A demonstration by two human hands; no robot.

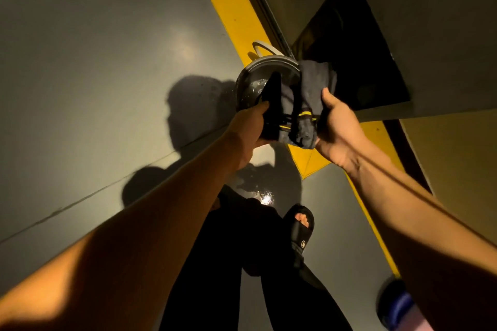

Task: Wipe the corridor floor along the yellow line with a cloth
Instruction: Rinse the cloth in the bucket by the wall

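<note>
Cloth (301,107): dark, bunched, with thin yellow trim, held in the air between both hands above a round bucket (258,72) that stands on the yellow line (228,5). Left hand (250,129) is clenched around one end; right hand (341,131) cups the other end, fingers loosely curled (thumb on top). Grey floor (94,62) below, wet patch by a sandalled foot (302,226).
</note>
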